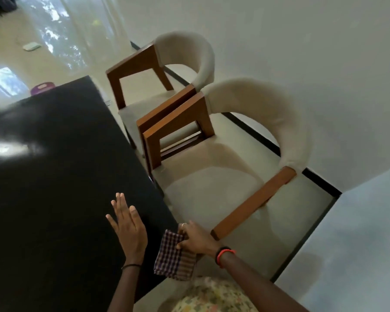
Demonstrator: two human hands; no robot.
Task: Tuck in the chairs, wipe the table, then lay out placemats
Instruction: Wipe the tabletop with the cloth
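Two armchairs (212, 176) stood untucked by the bench (54, 176); left hand (127, 230) was flat and open, right hand (196, 239) gripped a checked cloth (173, 260). Wiping now could have meant skipping them.

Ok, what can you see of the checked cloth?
The cloth is thin woven fabric, checked in dark purple, brown and white, folded into a rough rectangle. The right hand grips its upper part at the near corner of the black table, and the rest droops below the hand across the table's edge. Whether it rests on the tabletop cannot be told.
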